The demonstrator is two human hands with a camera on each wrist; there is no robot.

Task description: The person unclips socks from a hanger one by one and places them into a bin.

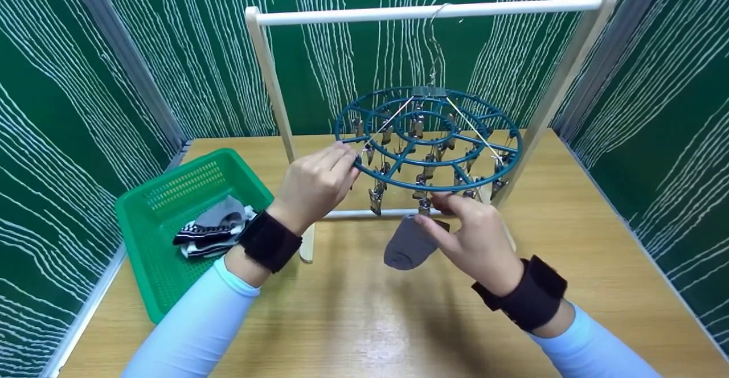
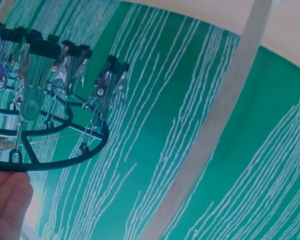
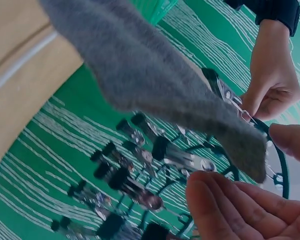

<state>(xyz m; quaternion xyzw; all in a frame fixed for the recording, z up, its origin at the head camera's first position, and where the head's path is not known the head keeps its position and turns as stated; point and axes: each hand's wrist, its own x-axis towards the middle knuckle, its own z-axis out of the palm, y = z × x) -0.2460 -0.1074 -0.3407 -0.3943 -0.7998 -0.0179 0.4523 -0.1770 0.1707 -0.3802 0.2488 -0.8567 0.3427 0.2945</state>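
Observation:
A round blue clip hanger (image 1: 398,183) hangs by its hook from the white rail, with metal clips (image 1: 376,196) dangling around it. My left hand (image 1: 320,180) grips the hanger's rim at its near left side, fingertips on top of the ring in the left wrist view. A grey sock (image 1: 411,244) hangs below a clip at the front of the rim. My right hand (image 1: 477,235) is beside that sock, thumb at its upper edge in the head view. In the right wrist view, thumb (image 3: 292,142) and fingers (image 3: 225,205) are spread either side of the sock's end.
A green basket (image 1: 139,264) on the left of the wooden table (image 1: 364,321) holds several grey, black and white socks (image 1: 213,227). The stand's rail (image 1: 364,15) and wooden posts (image 1: 561,82) frame the hanger. Green walls with white streaks enclose the table.

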